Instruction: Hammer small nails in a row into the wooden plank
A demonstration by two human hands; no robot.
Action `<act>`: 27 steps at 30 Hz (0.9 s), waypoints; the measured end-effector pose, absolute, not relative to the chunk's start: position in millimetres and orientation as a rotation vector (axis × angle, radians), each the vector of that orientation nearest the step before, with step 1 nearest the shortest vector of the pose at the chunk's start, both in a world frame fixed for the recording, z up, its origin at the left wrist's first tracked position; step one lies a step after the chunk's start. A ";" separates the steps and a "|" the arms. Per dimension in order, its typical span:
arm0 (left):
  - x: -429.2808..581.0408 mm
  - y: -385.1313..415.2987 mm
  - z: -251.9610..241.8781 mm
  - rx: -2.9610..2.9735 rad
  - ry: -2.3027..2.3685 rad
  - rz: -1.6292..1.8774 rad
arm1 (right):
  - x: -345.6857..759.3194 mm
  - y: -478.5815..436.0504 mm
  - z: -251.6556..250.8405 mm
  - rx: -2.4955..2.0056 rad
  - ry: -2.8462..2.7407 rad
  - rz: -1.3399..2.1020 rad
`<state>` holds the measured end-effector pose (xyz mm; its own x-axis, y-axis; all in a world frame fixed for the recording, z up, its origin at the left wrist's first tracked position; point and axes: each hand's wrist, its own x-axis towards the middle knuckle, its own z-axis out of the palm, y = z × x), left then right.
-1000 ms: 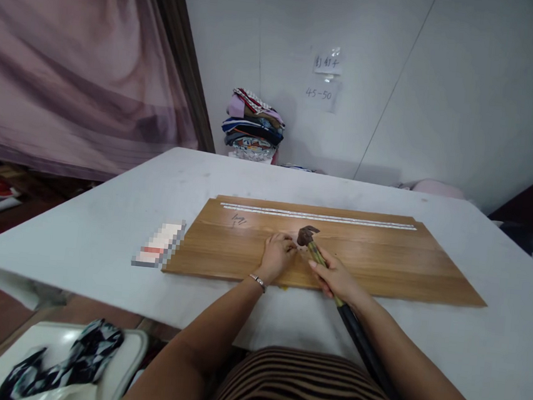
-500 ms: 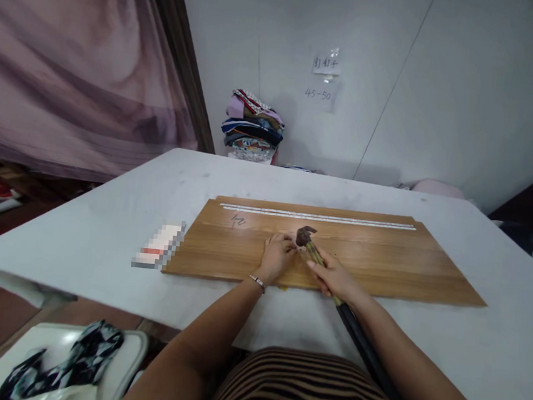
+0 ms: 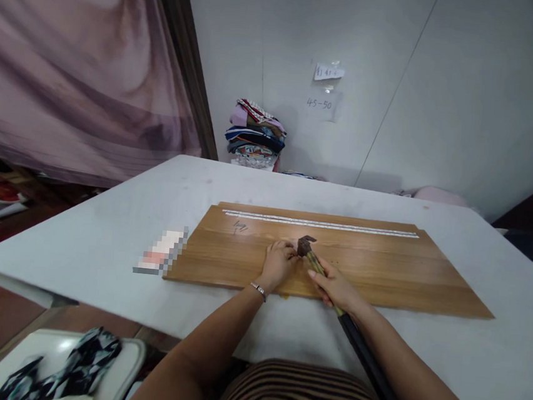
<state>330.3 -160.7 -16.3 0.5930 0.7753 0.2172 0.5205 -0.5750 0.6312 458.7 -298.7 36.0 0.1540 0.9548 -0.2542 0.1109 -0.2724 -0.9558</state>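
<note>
A long wooden board [image 3: 382, 271] lies on a white table [image 3: 103, 234]. My right hand [image 3: 333, 286] grips a hammer [image 3: 306, 248] high on its yellow-and-black handle, with the dark head resting low over the board. My left hand [image 3: 278, 261] sits on the board just left of the hammer head, fingers pinched together at a small thing I cannot make out. A bracelet is on my left wrist. A thin pale strip [image 3: 321, 224] runs along the board's far edge.
A small flat blurred object [image 3: 159, 259] lies on the table left of the board. A stack of folded fabrics [image 3: 255, 135] stands against the far wall. A white chair with dark patterned cloth [image 3: 66, 369] is at lower left. A pink curtain hangs at left.
The view has shifted slightly, so everything sits a little lower in frame. The hammer head stays low beside my left fingers; both hands keep their places.
</note>
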 end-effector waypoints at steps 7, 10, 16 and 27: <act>331.0 -159.1 -17.5 2.303 1.032 0.657 | 458.5 -298.1 40.3 -1.554 -1.037 1.226; 331.2 -159.2 -18.3 2.304 1.024 0.667 | 458.0 -298.0 39.5 -1.589 -1.053 1.213; 330.5 -159.7 -18.2 2.314 1.036 0.652 | 458.1 -299.0 39.6 -1.588 -1.052 1.215; 330.4 -161.3 -14.4 2.308 1.027 0.647 | 457.6 -298.9 41.7 -1.602 -1.067 1.201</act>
